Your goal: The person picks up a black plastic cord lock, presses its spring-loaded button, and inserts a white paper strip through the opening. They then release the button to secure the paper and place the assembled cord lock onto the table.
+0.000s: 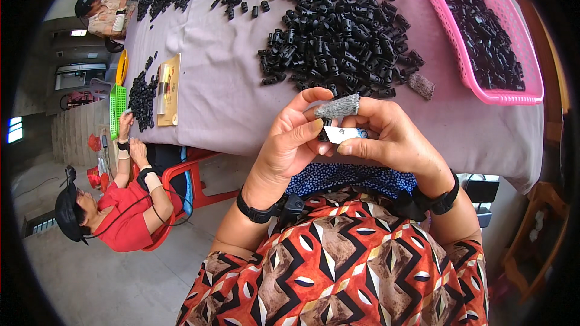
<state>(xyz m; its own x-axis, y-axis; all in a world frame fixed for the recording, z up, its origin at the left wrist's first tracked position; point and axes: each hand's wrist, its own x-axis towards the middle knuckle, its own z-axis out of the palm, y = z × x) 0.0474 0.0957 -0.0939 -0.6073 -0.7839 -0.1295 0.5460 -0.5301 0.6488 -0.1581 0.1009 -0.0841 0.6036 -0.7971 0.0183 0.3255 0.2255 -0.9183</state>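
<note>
Above the near edge of the table, my two hands meet in front of my body. My left hand [291, 131] is closed, with thumb and fingers around a small black plastic part [324, 134], mostly hidden by the fingers. My right hand [396, 134] pinches a small white flat piece [343, 134] with bluish marks; its tip touches or nearly touches the black part. A grey knitted finger sleeve [339, 107] covers my right index finger. Just beyond my hands lies a large heap of similar black parts [338, 42]. Another grey knitted piece [421, 86] rests beside the heap.
A pink plastic basket [468, 78] holding black parts stands at the far right. The table has a greyish-mauve cloth [211, 84]. To the left, a co-worker in red [130, 217] sits by a smaller pile [142, 101] and a green basket [117, 111]. Another person [107, 15] is farther off.
</note>
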